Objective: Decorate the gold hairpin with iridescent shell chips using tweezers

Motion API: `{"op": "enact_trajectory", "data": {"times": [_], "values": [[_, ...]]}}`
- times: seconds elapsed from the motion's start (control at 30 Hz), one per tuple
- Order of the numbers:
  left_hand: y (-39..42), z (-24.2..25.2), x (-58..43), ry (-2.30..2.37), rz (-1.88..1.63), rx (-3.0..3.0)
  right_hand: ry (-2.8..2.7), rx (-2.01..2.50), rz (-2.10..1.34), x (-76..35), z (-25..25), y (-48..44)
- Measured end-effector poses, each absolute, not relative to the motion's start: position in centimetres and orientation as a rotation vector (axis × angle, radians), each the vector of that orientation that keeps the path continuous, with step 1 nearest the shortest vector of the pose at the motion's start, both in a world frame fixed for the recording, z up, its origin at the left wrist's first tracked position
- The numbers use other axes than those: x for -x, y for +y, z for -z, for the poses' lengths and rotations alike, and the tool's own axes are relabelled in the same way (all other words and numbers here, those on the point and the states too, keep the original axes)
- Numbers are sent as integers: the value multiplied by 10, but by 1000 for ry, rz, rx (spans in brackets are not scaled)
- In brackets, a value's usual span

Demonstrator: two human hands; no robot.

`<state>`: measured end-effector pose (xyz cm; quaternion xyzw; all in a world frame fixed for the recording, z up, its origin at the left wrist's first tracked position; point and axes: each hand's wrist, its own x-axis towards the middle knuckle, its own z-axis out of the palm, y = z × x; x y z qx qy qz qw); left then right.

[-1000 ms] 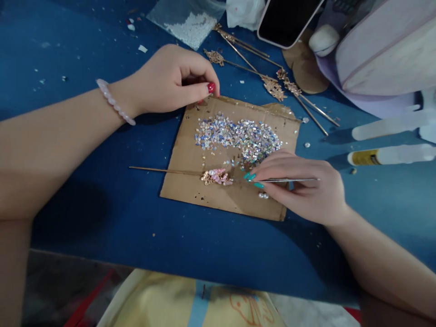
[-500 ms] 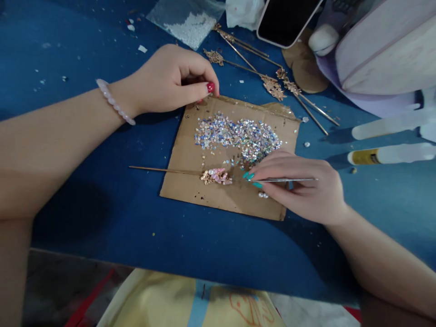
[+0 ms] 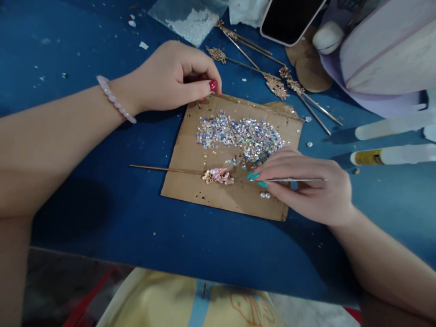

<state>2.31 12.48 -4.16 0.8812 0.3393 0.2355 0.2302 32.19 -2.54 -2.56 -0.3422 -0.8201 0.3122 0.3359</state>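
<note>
My right hand [image 3: 306, 188] pinches slim metal tweezers [image 3: 296, 180] over the right part of a cardboard piece [image 3: 180, 181]. Just left of their tips lies a gold hairpin [image 3: 153, 168], its ornamental head set with pink pieces and pearl beads, its thin stem reaching past the board's left edge. Two pearls [image 3: 265, 195] sit below my right fingers. Across the board's upper half spreads a pile of shiny blue, pink and clear chips [image 3: 238, 134]. With curled fingers, my left hand [image 3: 180, 77] grips the cardboard at its upper left corner; some fingertips are hidden.
Several gold hairpins [image 3: 277, 86] lie beyond the board, near a bag of white beads [image 3: 194, 27] and a phone [image 3: 291, 20]. To the right are a white tube with a yellow label [image 3: 391, 156] and a pale tube [image 3: 381, 128]. The blue table's edge is close to my body.
My right hand and the tweezers have shifted slightly to the right, away from the hairpin's head. My left hand stays at the board's corner; the whole view has drifted a little.
</note>
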Motion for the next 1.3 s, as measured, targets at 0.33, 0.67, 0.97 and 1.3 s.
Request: {"op": "enact_trajectory", "data": {"times": [0.33, 0.67, 0.97, 1.3], "values": [[124, 42, -23, 939, -638, -2443, -2151, 899, -817, -322, 26, -25], [126, 43, -22, 931, -629, -2453, -2179, 851, -803, -324, 26, -24], [124, 40, -23, 939, -623, -2453, -2230, 861, -814, -326, 25, -26], [123, 36, -27, 958, -610, -2405, -2256, 713, -711, -327, 29, -20]]}}
